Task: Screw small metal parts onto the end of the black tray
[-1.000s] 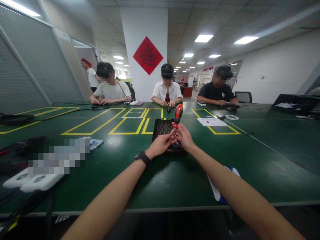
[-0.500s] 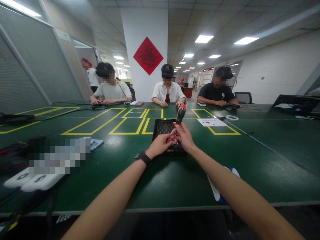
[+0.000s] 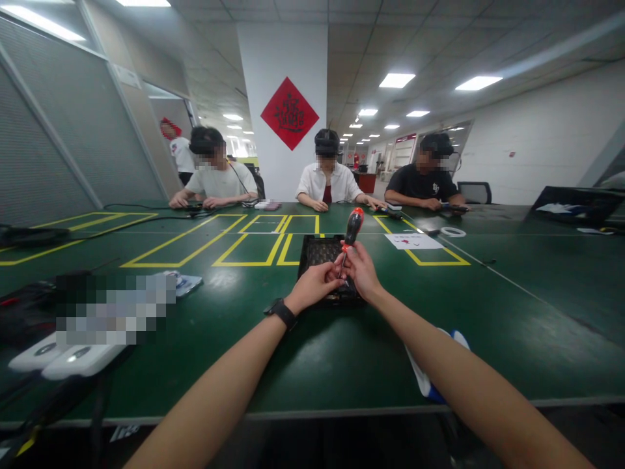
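Note:
A screwdriver (image 3: 354, 228) with a black and red handle stands nearly upright, handle up, above a black tray (image 3: 305, 251) with a patterned floor. My right hand (image 3: 362, 270) is closed around its shaft just under the red collar. Close against it, my left hand (image 3: 316, 285) pinches near the lower end of the shaft. Whatever small thing lies between those left fingertips is too small to name. Both hands are over the tray and partly cover it.
White devices (image 3: 73, 355) with cables lie at left. A blue and white object (image 3: 430, 381) sits under my right forearm. Beyond the tray are a printed sheet (image 3: 414, 241), a white ring (image 3: 453, 231) and yellow tape outlines. Several people sit across the green table (image 3: 234, 339).
My hands and the screwdriver stay almost in place, with the view shifted slightly. Across the table, the middle person's arm has moved out to the right, beside a small device.

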A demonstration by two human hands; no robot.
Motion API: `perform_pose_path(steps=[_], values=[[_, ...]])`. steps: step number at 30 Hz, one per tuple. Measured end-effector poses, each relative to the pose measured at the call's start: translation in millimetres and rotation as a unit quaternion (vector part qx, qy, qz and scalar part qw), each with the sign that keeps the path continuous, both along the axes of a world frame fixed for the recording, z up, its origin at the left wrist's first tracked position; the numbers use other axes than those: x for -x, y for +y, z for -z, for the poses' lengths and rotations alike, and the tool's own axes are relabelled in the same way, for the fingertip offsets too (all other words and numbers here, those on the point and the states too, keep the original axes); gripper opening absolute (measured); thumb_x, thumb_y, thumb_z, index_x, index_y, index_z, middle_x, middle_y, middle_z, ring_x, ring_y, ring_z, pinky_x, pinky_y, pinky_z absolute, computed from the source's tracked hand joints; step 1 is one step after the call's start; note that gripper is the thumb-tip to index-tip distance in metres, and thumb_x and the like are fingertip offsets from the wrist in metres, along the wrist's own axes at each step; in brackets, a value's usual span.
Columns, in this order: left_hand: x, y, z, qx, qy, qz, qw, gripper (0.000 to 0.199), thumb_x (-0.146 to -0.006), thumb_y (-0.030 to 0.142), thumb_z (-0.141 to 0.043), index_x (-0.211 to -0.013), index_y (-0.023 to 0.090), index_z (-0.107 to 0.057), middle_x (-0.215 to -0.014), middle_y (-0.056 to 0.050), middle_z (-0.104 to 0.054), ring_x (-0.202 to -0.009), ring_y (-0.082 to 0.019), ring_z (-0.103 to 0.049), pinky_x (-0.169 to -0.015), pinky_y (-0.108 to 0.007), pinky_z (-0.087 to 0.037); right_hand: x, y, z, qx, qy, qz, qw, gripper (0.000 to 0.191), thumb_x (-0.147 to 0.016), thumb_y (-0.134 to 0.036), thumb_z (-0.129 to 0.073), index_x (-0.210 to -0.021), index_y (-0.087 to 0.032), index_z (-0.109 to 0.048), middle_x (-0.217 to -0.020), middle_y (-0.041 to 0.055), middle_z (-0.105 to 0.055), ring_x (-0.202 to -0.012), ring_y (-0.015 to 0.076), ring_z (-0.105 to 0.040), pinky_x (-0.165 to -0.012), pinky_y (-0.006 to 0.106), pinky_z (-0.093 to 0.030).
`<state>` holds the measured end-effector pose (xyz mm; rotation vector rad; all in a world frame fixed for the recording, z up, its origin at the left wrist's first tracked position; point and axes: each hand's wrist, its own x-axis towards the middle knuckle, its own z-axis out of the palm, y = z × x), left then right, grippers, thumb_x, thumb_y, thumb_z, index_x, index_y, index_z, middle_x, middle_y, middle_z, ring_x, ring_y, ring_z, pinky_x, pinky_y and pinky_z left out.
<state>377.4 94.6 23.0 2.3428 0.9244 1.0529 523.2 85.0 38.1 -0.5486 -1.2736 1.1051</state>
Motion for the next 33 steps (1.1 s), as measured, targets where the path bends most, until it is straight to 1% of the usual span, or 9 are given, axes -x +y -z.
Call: perform_pose_path(steps=[4, 7, 9, 10, 15, 18, 20, 27, 33], values=[[0.0, -0.8, -0.5, -0.005, -0.003, 0.009, 1.0, 0.035, -0.075, 0.029, -0.057, -0.105, 0.011, -0.059, -0.071, -0.001, -0.059, -0.061, -0.01, -0.051, -0.061, -0.02, -0.041, 0.0, 0.5, 0.7, -0.003, -0.012, 0.004, 1.0, 0.034, -0.08, -0.043, -0.048, -0.108, -0.024, -0.043, -0.073, -0.0013, -0.059, -0.057, 0.0109, -0.058, -0.04, 0.018, -0.039], [-0.8, -1.4, -1.7, 0.0, -0.013, 0.041, 0.999, 0.051, -0.077, 0.022, -0.055, -0.126, 0.014, -0.045, -0.074, 0.001, -0.06, -0.062, -0.009, -0.052, -0.064, -0.02, -0.042, -0.3, 1.8, 1.1, 0.006, -0.021, -0.001, 1.0, 0.038, -0.08, -0.047, -0.046, -0.11, -0.023, -0.044, -0.073, -0.0001, -0.06, -0.056, 0.0106, -0.058, -0.04, 0.018, -0.039], [-1.3, -1.8, -2.6, 0.009, -0.022, 0.061, 0.998, 0.057, -0.077, 0.019, -0.052, -0.132, 0.015, -0.036, -0.078, 0.001, -0.061, -0.066, -0.009, -0.054, -0.068, -0.02, -0.043, -0.6, 2.3, 0.9, 0.012, -0.02, -0.008, 1.0, 0.039, -0.081, -0.048, -0.044, -0.11, -0.021, -0.046, -0.071, 0.0005, -0.06, -0.054, 0.0101, -0.057, -0.039, 0.018, -0.037], [-1.4, -2.0, -3.0, 0.015, -0.025, 0.068, 0.997, 0.056, -0.078, 0.018, -0.051, -0.132, 0.014, -0.036, -0.08, 0.001, -0.062, -0.069, -0.009, -0.056, -0.07, -0.021, -0.043, -0.8, 2.4, 0.7, 0.014, -0.018, -0.009, 1.0, 0.04, -0.081, -0.048, -0.043, -0.11, -0.02, -0.046, -0.071, 0.0006, -0.06, -0.053, 0.01, -0.056, -0.039, 0.018, -0.037], [-1.5, -2.4, -4.0, 0.029, -0.042, 0.075, 0.996, 0.038, -0.079, 0.02, -0.049, -0.116, 0.013, -0.054, -0.081, -0.002, -0.064, -0.072, -0.012, -0.059, -0.072, -0.023, -0.044, -0.7, 1.1, -0.3, 0.007, -0.019, 0.006, 1.0, 0.038, -0.081, -0.045, -0.046, -0.11, -0.022, -0.046, -0.07, -0.0004, -0.06, -0.054, 0.0095, -0.056, -0.039, 0.017, -0.036], [-1.7, -2.0, -3.7, 0.031, -0.039, 0.06, 0.997, 0.026, -0.078, 0.027, -0.052, -0.096, 0.011, -0.062, -0.076, -0.003, -0.064, -0.066, -0.012, -0.057, -0.066, -0.022, -0.044, -0.1, -0.2, -0.6, -0.005, -0.023, 0.016, 1.0, 0.036, -0.08, -0.045, -0.048, -0.108, -0.022, -0.045, -0.069, -0.0014, -0.06, -0.054, 0.009, -0.056, -0.041, 0.017, -0.037], [-1.7, -1.5, -3.5, 0.03, -0.034, 0.041, 0.998, 0.026, -0.078, 0.033, -0.053, -0.088, 0.011, -0.063, -0.072, -0.003, -0.063, -0.062, -0.011, -0.055, -0.061, -0.021, -0.042, 0.3, -1.2, -0.9, -0.012, -0.026, 0.017, 0.999, 0.035, -0.08, -0.044, -0.048, -0.108, -0.022, -0.044, -0.069, -0.0019, -0.06, -0.055, 0.0092, -0.056, -0.041, 0.017, -0.038], [-0.8, 0.1, -4.0, 0.024, -0.011, 0.002, 1.0, 0.03, -0.071, 0.04, -0.061, -0.08, 0.011, -0.062, -0.066, 0.0, -0.06, -0.059, -0.011, -0.051, -0.058, -0.021, -0.04, 1.6, -3.8, -3.5, -0.017, -0.037, 0.007, 0.999, 0.036, -0.078, -0.045, -0.051, -0.106, -0.022, -0.043, -0.068, -0.0023, -0.06, -0.052, 0.0094, -0.056, -0.039, 0.017, -0.039], [-0.4, -3.1, -7.3, 0.013, -0.008, 0.04, 0.999, 0.02, -0.076, 0.028, -0.056, -0.082, 0.011, -0.062, -0.07, -0.001, -0.062, -0.062, -0.01, -0.053, -0.061, -0.02, -0.039, 1.2, -2.6, -3.1, -0.015, -0.041, 0.006, 0.999, 0.037, -0.078, -0.044, -0.052, -0.107, -0.023, -0.043, -0.069, -0.002, -0.06, -0.051, 0.0088, -0.055, -0.039, 0.016, -0.037]])
